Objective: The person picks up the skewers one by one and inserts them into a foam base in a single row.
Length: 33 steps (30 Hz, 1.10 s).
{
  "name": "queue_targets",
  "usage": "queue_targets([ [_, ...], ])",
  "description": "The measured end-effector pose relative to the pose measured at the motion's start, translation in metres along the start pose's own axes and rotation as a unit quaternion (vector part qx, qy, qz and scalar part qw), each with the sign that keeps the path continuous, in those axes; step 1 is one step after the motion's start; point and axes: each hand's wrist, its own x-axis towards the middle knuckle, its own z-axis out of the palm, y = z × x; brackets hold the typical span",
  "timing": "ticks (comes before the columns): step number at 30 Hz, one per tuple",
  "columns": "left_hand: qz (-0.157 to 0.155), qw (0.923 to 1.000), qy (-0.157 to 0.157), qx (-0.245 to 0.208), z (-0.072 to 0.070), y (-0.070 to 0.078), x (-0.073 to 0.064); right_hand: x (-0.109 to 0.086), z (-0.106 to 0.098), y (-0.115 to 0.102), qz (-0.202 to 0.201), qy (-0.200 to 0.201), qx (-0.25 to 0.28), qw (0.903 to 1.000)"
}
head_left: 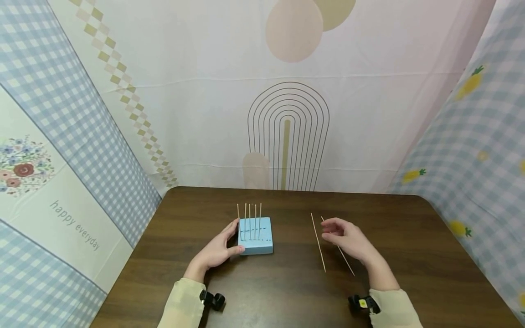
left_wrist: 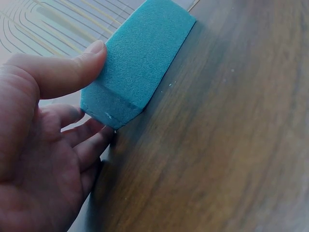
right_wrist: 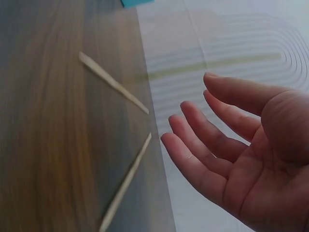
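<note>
A light blue foam block (head_left: 256, 250) with rows of small holes sits on the table, left of centre. Several thin wooden sticks (head_left: 260, 213) stand upright in it. My left hand (head_left: 217, 252) grips the block's left side, and in the left wrist view the thumb (left_wrist: 89, 63) presses against the block (left_wrist: 140, 53) with the fingers at its lower end. Over to the right, my right hand (head_left: 348, 239) hovers above two loose sticks, one stick (head_left: 318, 243) beside it and another stick (head_left: 346, 260) partly hidden beneath. Nothing lies in its spread fingers in the right wrist view.
The brown wooden table (head_left: 287, 291) has its far edge against a white printed cloth (head_left: 205, 123). Checked blue cloths hang at the left and right sides. A small black camera is strapped to each wrist.
</note>
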Motion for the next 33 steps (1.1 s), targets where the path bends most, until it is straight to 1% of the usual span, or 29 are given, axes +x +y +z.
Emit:
queue_targets([
  [3,-0.001,1.0,-0.002,-0.002,0.0,0.0,0.0,-0.007,-0.011,0.007,0.008,0.0,-0.002,1.0],
  [8,0.003,1.0,-0.003,-0.007,0.0,0.0,0.001,-0.015,-0.022,0.016,0.019,-0.008,0.0,0.9998],
  [15,0.005,1.0,-0.003,-0.006,0.001,0.0,0.002,-0.02,-0.032,0.029,0.018,-0.015,-0.027,0.9994],
  [21,0.008,0.9999,-0.002,-0.007,0.002,-0.001,0.003,-0.022,-0.035,0.036,0.039,-0.022,-0.064,0.9969],
  [26,0.007,0.9999,-0.002,-0.01,0.002,-0.001,0.002,-0.021,-0.035,0.041,0.05,-0.031,-0.07,0.9958],
  [33,0.002,1.0,0.0,-0.006,0.001,-0.001,0.0,-0.018,-0.032,0.043,0.044,-0.04,-0.073,0.9955],
])
